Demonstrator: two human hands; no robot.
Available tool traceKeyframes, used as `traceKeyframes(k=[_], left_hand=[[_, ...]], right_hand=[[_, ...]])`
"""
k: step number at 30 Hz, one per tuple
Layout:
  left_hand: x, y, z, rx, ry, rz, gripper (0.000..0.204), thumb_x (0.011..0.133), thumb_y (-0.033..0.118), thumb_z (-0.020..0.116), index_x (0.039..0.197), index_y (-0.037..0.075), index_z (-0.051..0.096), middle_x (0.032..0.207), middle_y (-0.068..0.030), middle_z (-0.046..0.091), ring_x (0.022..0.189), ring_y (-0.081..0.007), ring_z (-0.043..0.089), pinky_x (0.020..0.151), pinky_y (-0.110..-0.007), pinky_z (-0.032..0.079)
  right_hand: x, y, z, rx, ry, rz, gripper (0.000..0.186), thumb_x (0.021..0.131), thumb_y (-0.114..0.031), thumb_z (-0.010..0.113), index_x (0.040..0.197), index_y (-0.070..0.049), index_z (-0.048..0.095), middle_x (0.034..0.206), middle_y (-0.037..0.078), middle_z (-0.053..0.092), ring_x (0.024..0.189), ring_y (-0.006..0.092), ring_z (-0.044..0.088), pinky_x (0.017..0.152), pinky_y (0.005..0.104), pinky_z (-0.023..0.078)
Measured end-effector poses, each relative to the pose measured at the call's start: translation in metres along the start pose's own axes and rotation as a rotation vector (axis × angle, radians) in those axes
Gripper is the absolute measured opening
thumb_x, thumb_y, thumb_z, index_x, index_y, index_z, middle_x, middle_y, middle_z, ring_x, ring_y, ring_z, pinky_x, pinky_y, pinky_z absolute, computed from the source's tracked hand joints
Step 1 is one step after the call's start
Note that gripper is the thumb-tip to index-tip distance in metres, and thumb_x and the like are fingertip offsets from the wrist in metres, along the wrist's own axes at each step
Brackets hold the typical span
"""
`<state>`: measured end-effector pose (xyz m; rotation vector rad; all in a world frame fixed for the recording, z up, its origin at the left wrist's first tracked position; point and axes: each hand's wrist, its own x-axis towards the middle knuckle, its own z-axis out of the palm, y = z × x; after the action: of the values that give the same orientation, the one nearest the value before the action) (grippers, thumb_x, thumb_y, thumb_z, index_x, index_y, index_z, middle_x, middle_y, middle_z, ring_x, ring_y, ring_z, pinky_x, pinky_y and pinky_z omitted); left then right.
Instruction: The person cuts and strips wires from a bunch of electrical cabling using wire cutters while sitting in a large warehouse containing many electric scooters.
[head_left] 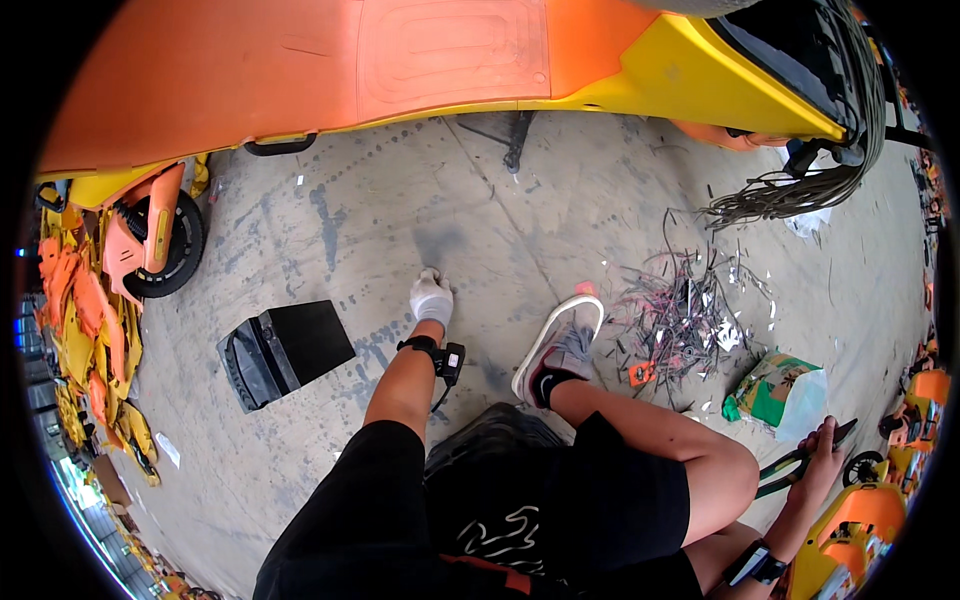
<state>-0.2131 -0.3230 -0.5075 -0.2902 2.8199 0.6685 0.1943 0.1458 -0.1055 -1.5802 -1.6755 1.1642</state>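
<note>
My left hand (432, 298), in a white glove, hangs over the concrete floor with its fingers curled in; nothing sticks out of it, and its palm is hidden. At the lower right, my bare right hand (822, 464) is closed round a pair of pliers (779, 466). The dark handles point left, and the dark jaws show past the fingers at the upper right. Beside that hand lies a green and white bag (778, 392). A black box-like plastic part (303, 343) rests on the floor left of my left hand.
Across the top stretches a large orange and yellow vehicle body (450, 60), with a bundle of grey cables (800, 195) hanging at its right. A pile of cable scraps (685, 320) lies beyond my shoe (560, 345). Left are a wheel (180, 245) and heaped orange and yellow panels (90, 320).
</note>
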Motion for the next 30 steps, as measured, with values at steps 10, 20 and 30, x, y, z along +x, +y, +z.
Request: traceKeyframes(k=[10,20,30], left_hand=[[0.010,0.012,0.007,0.177,-0.134,-0.132,0.024,0.088,0.024,0.064,0.106,0.010,0.068,0.122,-0.0147,0.061,0.113,-0.0354,0.059,0.092,-0.043,0.050],[0.001,0.012,-0.021,0.035,-0.043,0.075,0.017,0.090,0.021,0.062,0.098,0.007,0.064,0.115,-0.0153,0.062,0.110,-0.0352,0.058,0.093,-0.047,0.049],[-0.109,0.203,-0.211,-1.123,-0.529,0.450,0.013,0.099,0.005,0.051,0.111,0.002,0.048,0.095,-0.0102,0.064,0.089,-0.0182,0.068,0.080,-0.031,0.056]], right_hand=[[-0.001,-0.004,-0.002,-0.003,-0.017,-0.002,0.021,0.099,-0.026,0.063,0.095,-0.005,0.060,0.070,-0.004,0.049,0.061,0.0059,0.045,0.059,0.0242,0.040],[-0.016,-0.015,-0.012,-0.031,-0.016,-0.069,0.024,0.099,-0.027,0.063,0.089,-0.006,0.059,0.068,-0.004,0.046,0.059,0.0067,0.043,0.058,0.0242,0.039],[-0.029,-0.028,-0.021,-0.139,0.022,-0.238,0.029,0.100,-0.030,0.060,0.103,-0.002,0.065,0.072,-0.003,0.051,0.065,0.0067,0.047,0.060,0.0235,0.038]])
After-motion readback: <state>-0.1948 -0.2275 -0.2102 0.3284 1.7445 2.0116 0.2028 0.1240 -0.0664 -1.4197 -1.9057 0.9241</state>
